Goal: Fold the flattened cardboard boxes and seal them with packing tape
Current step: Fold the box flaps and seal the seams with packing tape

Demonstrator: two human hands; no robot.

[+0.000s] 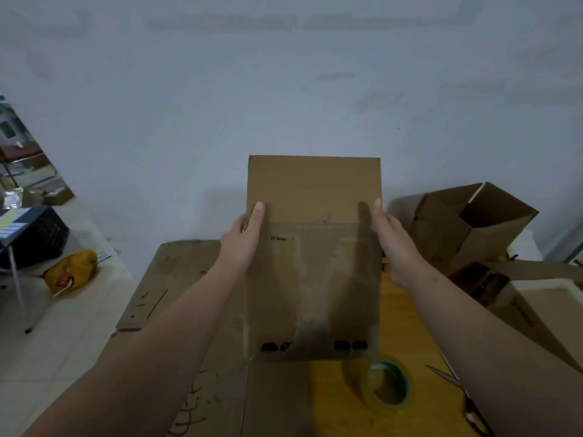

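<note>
- One flattened cardboard box [315, 263] is held upright in the air at the centre of the view, above the table [399, 313] and in front of a pale wall [284, 89].
- Two hands hold it, one on each side edge, at about the same height.
- The left hand [241, 244] pinches the left edge. Its thumb [258, 216] lies straight on the near face, and its other fingers are hidden behind the board.
- The right hand [394, 241] grips the right edge the same way, with its thumb [377, 212] pointing up along the near face. I cannot tell how its other fingers lie.
- Four dark oval marks sit in two pairs near the box's lower edge.
- One roll of packing tape [388, 386], with a green rim, lies on the table below the box.
- One pair of scissors [457, 389] lies just right of the roll.
- At least two flat cardboard sheets [176, 279] cover the left part of the table.
- One opened box [467, 225] stands at the right with its flaps up.
- One yellow bag [69, 272] and one black crate [38, 238] sit at the left.
</note>
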